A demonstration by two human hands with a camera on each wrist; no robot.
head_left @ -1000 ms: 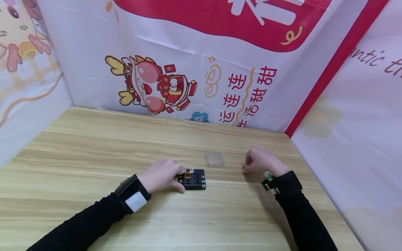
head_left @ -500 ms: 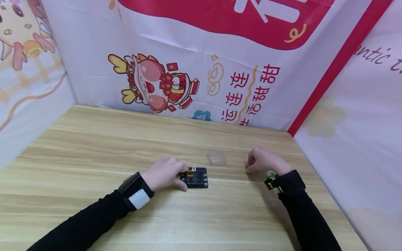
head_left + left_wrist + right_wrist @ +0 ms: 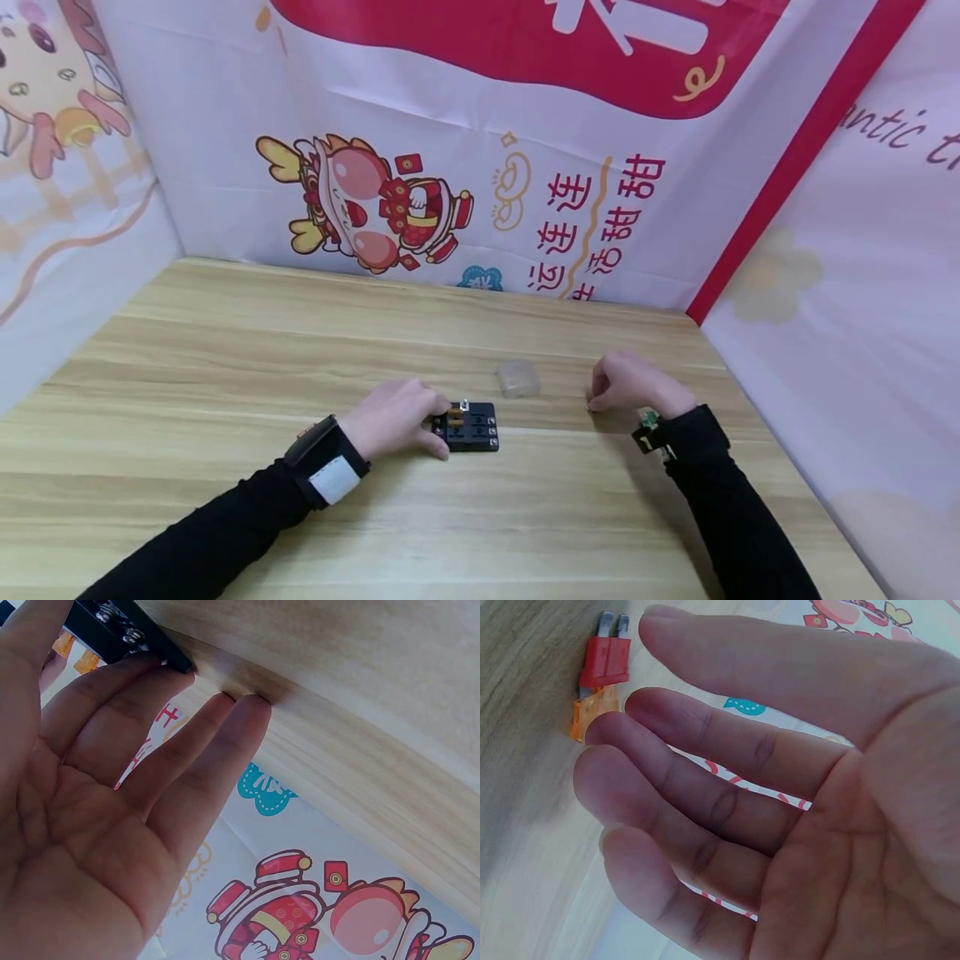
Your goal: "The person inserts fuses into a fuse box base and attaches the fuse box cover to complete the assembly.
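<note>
My left hand [image 3: 392, 417] grips the left end of a black fuse box [image 3: 474, 432] that lies on the table, thumb on the near side and fingers at the far side. Orange blade fuses [image 3: 455, 423] stand in the box near those fingers. In the left wrist view, two fingertips press the edge of the box and two others touch the tabletop. Over to the right, my right hand [image 3: 632, 387] hovers low with bent fingers. The right wrist view shows a red blade fuse [image 3: 609, 660] and an orange blade fuse [image 3: 596, 711] just beyond its fingertips, with a gap between thumb and forefinger.
A clear plastic cover [image 3: 517, 378] lies on the wooden table [image 3: 300, 358] between the hands, further back. Printed cloth walls [image 3: 450, 108] close off the back and both sides.
Both hands keep nearly the same places; the head view shifts slightly. A bit of red seen at the right fingertips one second ago no longer shows in the head view.
</note>
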